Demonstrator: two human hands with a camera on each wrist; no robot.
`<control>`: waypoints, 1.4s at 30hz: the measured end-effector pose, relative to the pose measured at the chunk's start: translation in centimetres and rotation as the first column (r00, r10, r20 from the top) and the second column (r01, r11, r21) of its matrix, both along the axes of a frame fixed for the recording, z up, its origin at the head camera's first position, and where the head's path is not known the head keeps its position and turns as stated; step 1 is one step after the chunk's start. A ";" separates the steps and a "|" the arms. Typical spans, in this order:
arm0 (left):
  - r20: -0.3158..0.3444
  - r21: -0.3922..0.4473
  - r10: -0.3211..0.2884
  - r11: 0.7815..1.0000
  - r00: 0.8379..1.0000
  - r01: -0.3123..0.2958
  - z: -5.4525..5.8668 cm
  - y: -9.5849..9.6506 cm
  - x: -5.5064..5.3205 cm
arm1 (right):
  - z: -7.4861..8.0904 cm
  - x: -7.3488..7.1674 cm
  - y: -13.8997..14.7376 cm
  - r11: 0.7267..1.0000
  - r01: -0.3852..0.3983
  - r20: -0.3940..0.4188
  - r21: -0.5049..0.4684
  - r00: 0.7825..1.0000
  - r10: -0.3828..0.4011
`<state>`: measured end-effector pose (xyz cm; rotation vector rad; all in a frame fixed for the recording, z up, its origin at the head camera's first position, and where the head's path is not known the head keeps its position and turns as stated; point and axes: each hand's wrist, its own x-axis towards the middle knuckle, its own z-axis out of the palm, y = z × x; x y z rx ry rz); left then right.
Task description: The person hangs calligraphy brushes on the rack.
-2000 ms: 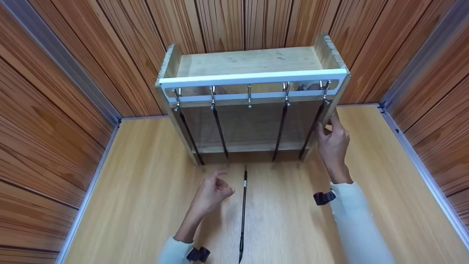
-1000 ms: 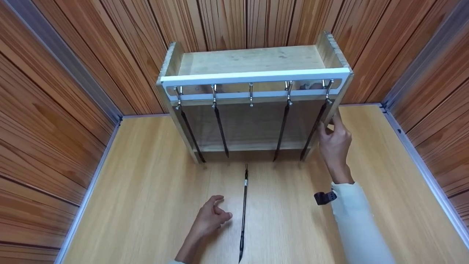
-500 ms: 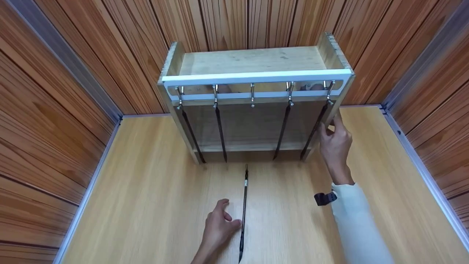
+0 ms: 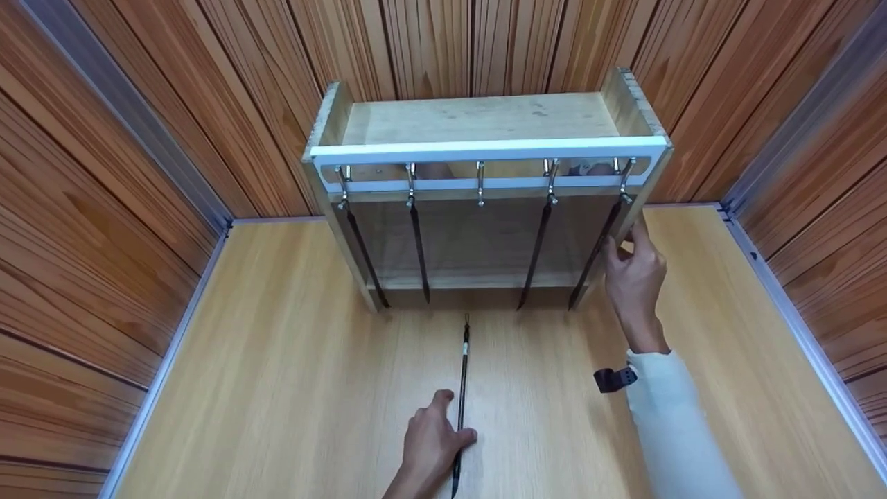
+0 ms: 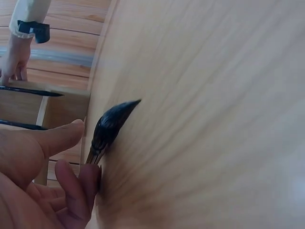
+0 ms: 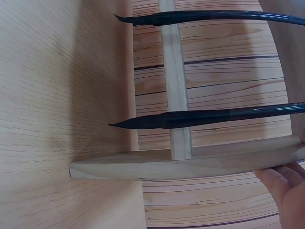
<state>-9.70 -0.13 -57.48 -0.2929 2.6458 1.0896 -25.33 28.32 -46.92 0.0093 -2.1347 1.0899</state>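
A dark ink brush [image 4: 463,374] lies lengthwise on the table, its black bristle tip [image 5: 114,120] toward the near edge. My left hand [image 4: 433,443] is low over its near part, the thumb reaching across the handle and the index finger left of it. In the left wrist view the brush passes between thumb and fingers, with a gap at the thumb. My right hand [image 4: 636,284] grips the right side board of a wooden rack [image 4: 478,116]. Several dark brushes hang from its hooks, one brush [image 6: 167,119] close to that board. The middle hook [image 4: 480,184] carries nothing.
A white rail [image 4: 485,147] runs along the rack's front and bears the hooks. Wood-plank walls [image 4: 90,208] enclose the table [image 4: 277,388] at the back and sides, with metal strips along the edges.
My left hand has moved down toward the near edge, then right, bringing its thumb over the lying brush. My right hand keeps its grip on the rack.
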 end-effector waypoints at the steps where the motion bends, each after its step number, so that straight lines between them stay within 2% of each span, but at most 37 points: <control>1: -0.001 -0.010 0.001 1.000 1.000 -0.001 -0.1 0.1 0.0 | -0.1 0.0 0.0 1.000 0.000 0.003 -0.001 1.000 0.000; 9: -0.104 -0.056 -0.034 0.998 0.994 0.029 -1.0 0.6 0.1 | -0.2 0.3 -0.1 1.000 0.005 0.033 0.001 0.999 -0.005; 14: -0.172 -0.081 -0.077 0.995 0.982 0.064 -1.2 0.5 0.4 | -0.4 0.2 0.0 1.000 -0.002 -0.003 0.003 1.000 0.002; 18: -0.178 -0.061 -0.087 0.995 0.980 0.077 -1.2 0.4 0.5 | -0.6 0.1 0.0 1.000 -0.010 -0.032 0.004 0.999 0.010; 24: -0.168 -0.012 -0.064 0.998 0.984 0.063 -1.1 0.4 0.6 | -0.6 0.3 -0.1 1.000 0.002 0.007 0.007 1.000 -0.002; 30: -0.149 0.047 -0.034 0.998 0.988 0.041 -0.8 0.5 0.5 | -0.3 0.3 -0.1 1.000 0.004 0.032 0.001 0.999 -0.004; 33: -0.117 0.113 -0.022 0.993 0.993 0.035 -0.6 0.3 0.4 | -0.2 0.3 -0.2 1.000 0.001 0.033 -0.002 0.999 -0.001; 38: -0.078 0.268 -0.018 0.963 0.997 0.038 -0.2 0.0 0.0 | -0.1 0.1 -0.1 1.000 0.001 0.012 0.005 1.000 -0.001; 42: -0.129 0.343 -0.046 0.935 0.991 0.088 -0.1 -0.2 -0.1 | -0.1 0.0 0.0 1.000 0.008 -0.002 0.013 1.000 -0.008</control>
